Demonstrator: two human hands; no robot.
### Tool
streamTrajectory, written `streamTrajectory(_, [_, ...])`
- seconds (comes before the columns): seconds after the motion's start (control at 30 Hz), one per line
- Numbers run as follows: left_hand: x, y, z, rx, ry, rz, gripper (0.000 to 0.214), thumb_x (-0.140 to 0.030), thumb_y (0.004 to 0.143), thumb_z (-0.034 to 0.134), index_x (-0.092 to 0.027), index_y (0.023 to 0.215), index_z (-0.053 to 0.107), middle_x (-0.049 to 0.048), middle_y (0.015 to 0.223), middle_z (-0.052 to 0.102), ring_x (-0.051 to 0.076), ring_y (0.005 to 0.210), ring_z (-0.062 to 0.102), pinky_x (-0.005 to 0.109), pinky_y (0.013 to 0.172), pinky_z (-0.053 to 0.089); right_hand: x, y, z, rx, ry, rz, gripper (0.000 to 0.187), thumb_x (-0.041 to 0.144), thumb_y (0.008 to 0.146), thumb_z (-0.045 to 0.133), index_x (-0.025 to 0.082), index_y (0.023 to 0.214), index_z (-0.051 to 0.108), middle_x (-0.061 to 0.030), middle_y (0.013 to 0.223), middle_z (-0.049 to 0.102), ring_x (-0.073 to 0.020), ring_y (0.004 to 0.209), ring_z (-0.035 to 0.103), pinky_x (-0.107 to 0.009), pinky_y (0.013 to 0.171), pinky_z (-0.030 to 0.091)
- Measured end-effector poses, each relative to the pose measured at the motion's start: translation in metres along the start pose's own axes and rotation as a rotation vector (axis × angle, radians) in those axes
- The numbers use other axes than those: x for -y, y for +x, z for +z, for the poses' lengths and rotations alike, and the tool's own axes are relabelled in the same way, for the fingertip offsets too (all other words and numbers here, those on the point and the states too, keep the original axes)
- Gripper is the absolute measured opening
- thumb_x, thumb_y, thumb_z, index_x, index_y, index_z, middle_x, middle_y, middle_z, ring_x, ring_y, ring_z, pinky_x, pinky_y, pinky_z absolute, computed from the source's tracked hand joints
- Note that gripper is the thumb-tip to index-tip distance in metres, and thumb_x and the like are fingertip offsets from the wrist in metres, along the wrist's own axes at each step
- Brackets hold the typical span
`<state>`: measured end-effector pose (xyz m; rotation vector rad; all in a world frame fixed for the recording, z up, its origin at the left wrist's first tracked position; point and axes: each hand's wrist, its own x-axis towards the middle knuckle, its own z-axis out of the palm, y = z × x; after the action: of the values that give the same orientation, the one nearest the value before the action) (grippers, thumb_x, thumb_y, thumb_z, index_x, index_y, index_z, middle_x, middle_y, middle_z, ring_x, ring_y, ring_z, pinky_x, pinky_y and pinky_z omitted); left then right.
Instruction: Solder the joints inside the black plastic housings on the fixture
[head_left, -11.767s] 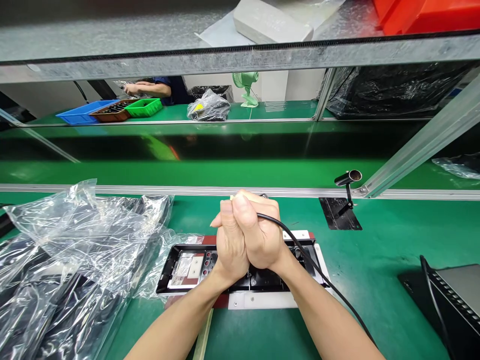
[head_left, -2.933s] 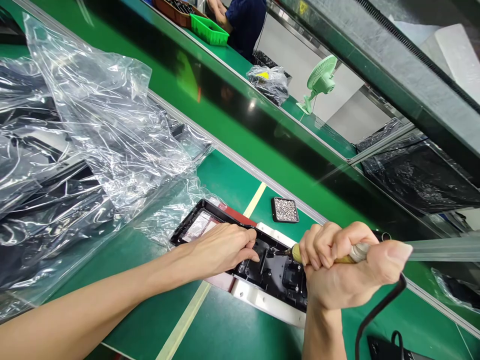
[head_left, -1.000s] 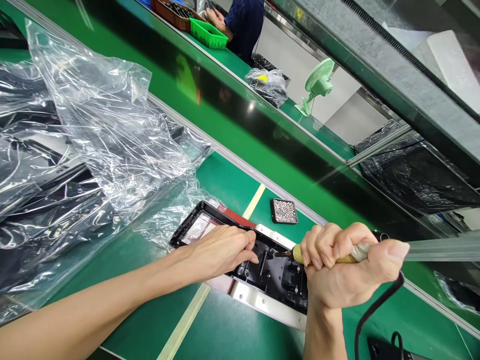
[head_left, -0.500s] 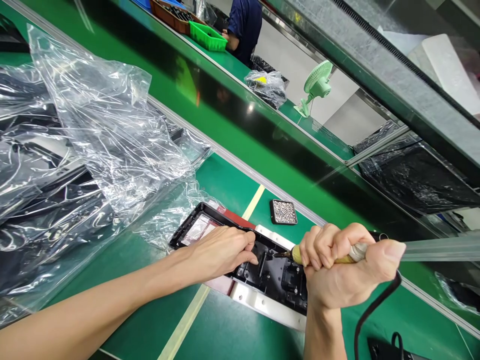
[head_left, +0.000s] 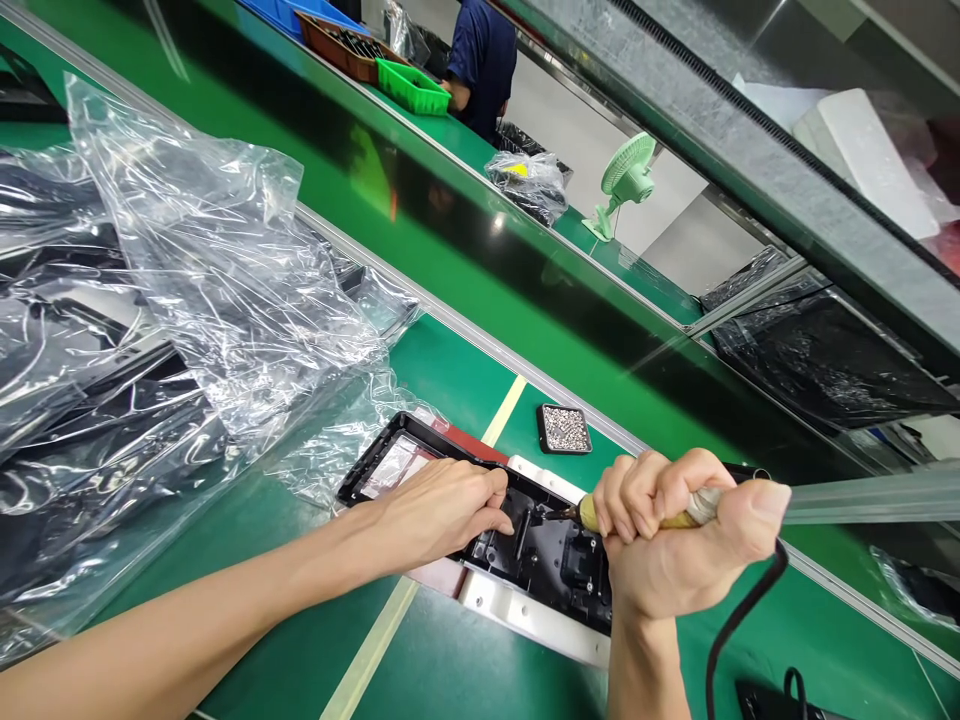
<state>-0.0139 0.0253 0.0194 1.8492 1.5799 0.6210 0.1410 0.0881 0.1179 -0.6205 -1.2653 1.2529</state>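
Note:
My right hand (head_left: 675,525) is wrapped round the yellow handle of a soldering iron (head_left: 589,512), which has a black cord. Its dark tip reaches down into a black plastic housing (head_left: 540,550), close to my left fingertips. My left hand (head_left: 457,505) rests over the housing with curled fingers, thumb and forefinger nearly together; anything between them is too small or hidden to make out. The housing lies in a white fixture (head_left: 525,610) on a reddish board (head_left: 442,577). Past it stands a small black tray (head_left: 565,430) of tiny silvery metal pieces.
Clear plastic bags (head_left: 225,260) with black parts cover the left of the green bench. A metal rail (head_left: 480,350) separates it from a green conveyor belt (head_left: 420,250). Across stand a green basket (head_left: 412,88), a fan (head_left: 628,170) and a person in dark blue (head_left: 484,60).
The soldering iron's tip has shifted slightly left toward my left fingertips, my right hand moving with it. My left hand stays nearly in place. The view has shifted a little.

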Motion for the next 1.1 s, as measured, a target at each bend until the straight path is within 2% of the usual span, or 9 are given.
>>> streamTrajectory(0.27, [0.001,-0.001,0.002,-0.003,0.009,0.004,0.032,-0.049,0.096,0.053,-0.023,0.079,0.052,-0.0028,0.064,0.061,0.016,0.058,0.054,0.028,0.055,0.022,-0.001,-0.001,0.000,-0.016,0.028,0.009,0.055,0.054,0.097,0.037,0.020,0.053,0.041,0.0060,0.039,0.033,-0.0086,0.032,0.030,-0.020,0.029,0.030])
streamTrajectory(0.6, [0.000,-0.001,0.001,-0.001,0.020,0.010,0.032,-0.049,0.097,0.052,-0.023,0.079,0.051,-0.0033,0.065,0.061,0.016,0.057,0.052,0.029,0.055,0.022,0.000,0.000,0.001,-0.033,0.025,0.019,0.054,0.055,0.094,0.044,0.020,0.053,0.040,0.0069,0.039,0.032,-0.0084,0.032,0.029,-0.021,0.029,0.030])
streamTrajectory(1.1, [-0.010,-0.001,-0.008,0.048,0.039,-0.046,0.032,-0.047,0.098,0.050,-0.023,0.078,0.048,-0.0026,0.066,0.058,0.017,0.059,0.051,0.029,0.056,0.022,0.005,0.001,-0.009,0.059,0.039,0.024,0.053,0.048,0.100,0.035,0.020,0.056,0.045,0.0048,0.042,0.038,-0.0102,0.035,0.036,-0.023,0.032,0.036])
